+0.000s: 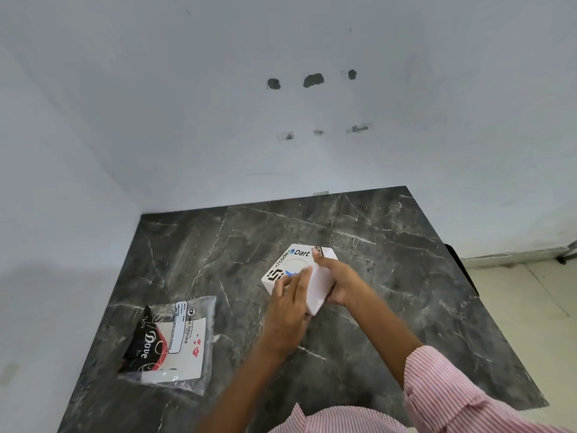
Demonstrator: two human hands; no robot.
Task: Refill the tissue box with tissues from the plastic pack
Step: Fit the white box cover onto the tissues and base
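Note:
A white tissue box with stickers on its top stands on the dark marble table, right of centre. My right hand grips its right side, thumb on the top edge. My left hand lies against its near-left side, fingers spread over the top and front. A clear plastic pack of tissues, printed black, red and white, lies flat on the table to the left, apart from both hands.
White walls close off the table at the back and left. The table's right edge drops to a light tiled floor. Bare marble lies between the pack and the box.

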